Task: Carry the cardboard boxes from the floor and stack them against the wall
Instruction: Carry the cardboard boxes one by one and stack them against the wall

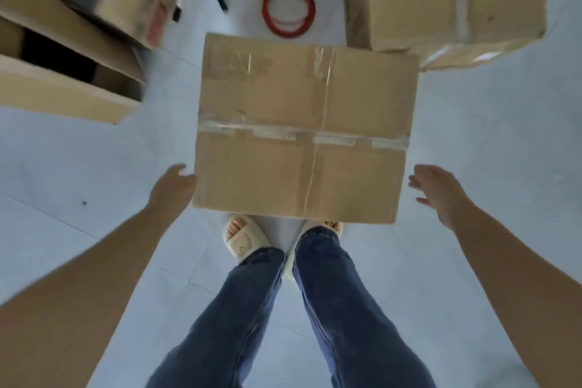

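The left hand [173, 187] touches the taped box [304, 129]; the right hand [437, 190] hangs open beside it, neither gripping. An uneven grab could tip the box onto the feet [242, 238] just beneath its near edge.

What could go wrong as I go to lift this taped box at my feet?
The taped box sits right at the slippers, so a slip could drop it on bare toes. The left hand is at its side, the right hand apart: the grip may come uneven. The red cable coil and the boxes crowded ahead could trip you.
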`<state>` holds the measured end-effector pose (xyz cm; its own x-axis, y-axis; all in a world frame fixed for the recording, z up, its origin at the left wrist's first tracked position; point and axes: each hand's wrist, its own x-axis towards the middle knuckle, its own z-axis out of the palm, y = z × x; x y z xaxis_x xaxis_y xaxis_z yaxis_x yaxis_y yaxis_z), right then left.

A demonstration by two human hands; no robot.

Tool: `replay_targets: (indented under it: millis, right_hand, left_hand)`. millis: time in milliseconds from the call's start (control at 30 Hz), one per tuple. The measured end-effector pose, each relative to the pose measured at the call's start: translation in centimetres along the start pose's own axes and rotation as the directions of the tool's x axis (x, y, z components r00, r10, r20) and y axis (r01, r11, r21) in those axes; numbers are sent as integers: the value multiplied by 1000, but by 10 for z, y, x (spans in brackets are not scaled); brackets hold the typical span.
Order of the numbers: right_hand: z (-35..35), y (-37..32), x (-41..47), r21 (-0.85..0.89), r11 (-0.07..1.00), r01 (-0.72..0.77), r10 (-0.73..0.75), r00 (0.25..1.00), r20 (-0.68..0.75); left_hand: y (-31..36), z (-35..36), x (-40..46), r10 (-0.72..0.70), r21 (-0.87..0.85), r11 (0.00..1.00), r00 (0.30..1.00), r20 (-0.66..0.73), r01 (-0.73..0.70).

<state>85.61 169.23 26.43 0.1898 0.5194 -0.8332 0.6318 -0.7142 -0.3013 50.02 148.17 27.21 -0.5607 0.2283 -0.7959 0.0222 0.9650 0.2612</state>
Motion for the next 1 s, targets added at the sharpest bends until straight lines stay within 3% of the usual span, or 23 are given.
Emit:
replay_targets:
  millis: [133,267,433,533,700,1000]
  right_hand:
    - [41,42,70,-130,992,-8,-7,993,-114]
    - [51,63,88,-166,986,9,-45,975,-216]
    - [30,37,77,73,993,-88,96,988,-121]
    - [11,10,51,-30,998,-61,56,987,-152]
    - [-8,-31,-13,-206,979,-11,-40,969,-243]
    - [-45,-96,-160,-280,952,125,-195,951,-240]
  left_hand:
    - [-8,42,79,-5,172,985,1000,4,4]
    - [-22,52,100,-81,-1,997,995,-59,81]
    - [-20,35,91,-227,-221,955,966,-125,196]
    - [-6,11,71,-238,-199,961,944,-228,194]
    - [15,-42,19,-279,-218,949,932,-233,229]
    - [-11,-125,-129,-328,-353,911,893,-307,213]
